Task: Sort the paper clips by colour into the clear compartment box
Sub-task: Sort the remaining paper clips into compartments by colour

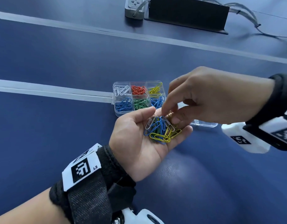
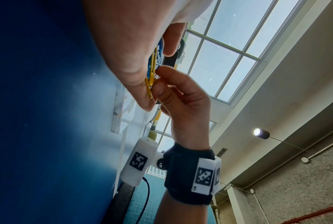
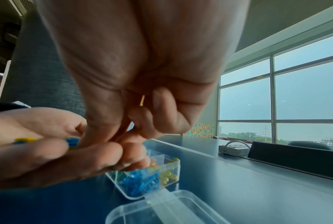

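The clear compartment box (image 1: 114, 88) lies open on the blue table. Its far row holds white, red and yellow clips; its near row holds blue, green and blue. My left hand (image 1: 138, 139) is palm up just in front of the box, cupping a mixed pile of paper clips (image 1: 160, 130) in blue, yellow, white and green. My right hand (image 1: 169, 117) reaches down into that pile from the right. Its thumb and index finger pinch a yellow clip (image 2: 151, 78). In the right wrist view the box (image 3: 178, 168) sits under both hands.
The box's clear lid (image 1: 204, 124) lies flat to the right, under my right wrist. A white stripe (image 1: 50, 92) runs across the table to the box. A power strip (image 1: 134, 7), a black panel (image 1: 188, 13) and cables (image 1: 246, 12) sit at the far edge.
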Motion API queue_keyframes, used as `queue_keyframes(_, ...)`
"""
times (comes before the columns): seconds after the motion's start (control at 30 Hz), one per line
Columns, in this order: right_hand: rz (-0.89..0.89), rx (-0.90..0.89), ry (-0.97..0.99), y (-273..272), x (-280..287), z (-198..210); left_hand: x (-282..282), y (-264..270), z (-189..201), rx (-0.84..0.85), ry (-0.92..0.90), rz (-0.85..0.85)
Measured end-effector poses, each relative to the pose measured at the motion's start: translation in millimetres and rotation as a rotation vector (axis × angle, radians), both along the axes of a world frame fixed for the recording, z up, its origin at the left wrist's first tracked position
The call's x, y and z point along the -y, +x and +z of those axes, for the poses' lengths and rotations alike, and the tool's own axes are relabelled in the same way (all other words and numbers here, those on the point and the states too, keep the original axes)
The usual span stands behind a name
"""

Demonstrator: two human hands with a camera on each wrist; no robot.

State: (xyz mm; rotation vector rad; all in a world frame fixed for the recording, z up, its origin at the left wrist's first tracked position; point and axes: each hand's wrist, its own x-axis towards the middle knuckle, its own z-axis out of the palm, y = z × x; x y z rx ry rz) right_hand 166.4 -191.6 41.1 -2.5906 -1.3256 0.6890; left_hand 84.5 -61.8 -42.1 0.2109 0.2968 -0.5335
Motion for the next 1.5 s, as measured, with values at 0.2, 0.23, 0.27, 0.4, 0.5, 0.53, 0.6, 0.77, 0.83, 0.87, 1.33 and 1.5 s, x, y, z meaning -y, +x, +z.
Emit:
queue_keyframes(0.2, -0.011, 0.056, 0.034, 0, 10, -5, -2, 1, -1, 0.04, 0.004, -0.026)
queue_keyframes(0.23, -0.006, 0.07, 0.045, 0, 11, -4, -3, 1, -1, 0.04, 0.012, -0.035)
queue_keyframes(0.27, -0.006, 0.08, 0.066, 0, 12, -3, -3, 1, -1, 0.035, 0.018, -0.039)
queue_keyframes(0.4, 0.016, 0.051, 0.24, -6, 17, 1, -3, 2, -1, 0.016, 0.026, -0.04)
queue_keyframes(0.5, 0.094, 0.003, 0.307, -18, 21, -7, -3, 1, -1, 0.003, 0.06, -0.027)
queue_keyframes(0.53, 0.114, 0.007, 0.295, -21, 21, -12, -2, 0, -1, 0.004, 0.054, -0.025)
queue_keyframes(0.6, 0.132, 0.008, 0.24, -25, 21, -22, -3, 0, -2, 0.006, 0.019, -0.028)
queue_keyframes(0.77, 0.164, 0.027, 0.218, -29, 23, -24, -4, 1, -1, 0.015, 0.016, -0.022)
queue_keyframes(0.83, 0.156, 0.071, 0.183, -29, 21, -24, -3, 1, 1, 0.038, 0.048, -0.041)
queue_keyframes(0.87, 0.157, 0.09, 0.17, -29, 20, -24, -2, 1, 2, 0.038, 0.06, -0.046)
queue_keyframes(1.33, 0.221, 0.192, 0.135, -33, 20, -20, -1, 0, 0, -0.021, 0.012, -0.004)
queue_keyframes(1.5, 0.244, 0.189, 0.115, -32, 20, -19, -2, 0, -1, -0.01, 0.033, -0.002)
